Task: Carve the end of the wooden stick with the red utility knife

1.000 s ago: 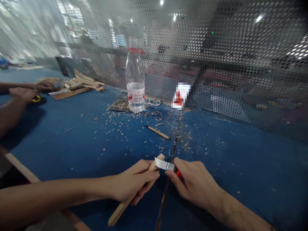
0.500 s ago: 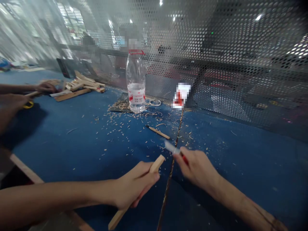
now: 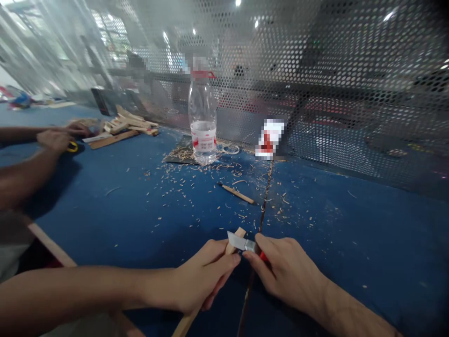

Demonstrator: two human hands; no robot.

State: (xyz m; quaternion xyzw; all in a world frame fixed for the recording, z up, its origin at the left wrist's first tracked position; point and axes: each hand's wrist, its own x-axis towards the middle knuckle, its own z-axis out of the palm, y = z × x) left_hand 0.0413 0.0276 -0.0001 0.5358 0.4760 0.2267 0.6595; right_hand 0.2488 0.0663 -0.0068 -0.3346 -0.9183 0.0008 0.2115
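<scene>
My left hand (image 3: 206, 274) is wrapped round a pale wooden stick (image 3: 240, 232), which slants from lower left to upper right with its far end sticking out past my thumb. In my closed right hand (image 3: 286, 262) is a carving knife (image 3: 238, 241) with a red handle, mostly hidden by my fingers. Its blade lies across the stick near the far end, just ahead of my left thumb. Beyond both hands, a thin tool with a wooden handle (image 3: 238, 193) rests on the blue tabletop (image 3: 136, 210) among scattered shavings.
A half-full water bottle (image 3: 203, 126) stands on a dark sheet (image 3: 173, 157) strewn with shavings. Behind it runs a perforated metal screen (image 3: 336, 93), with a blurred phone-like thing (image 3: 270, 139) leaning there. At left are wood scraps (image 3: 128, 122) and another person's hands (image 3: 54, 140).
My right hand has moved down and left, bringing the knife blade onto the stick. The other person's nearer hand has moved up and right. The view has shifted slightly.
</scene>
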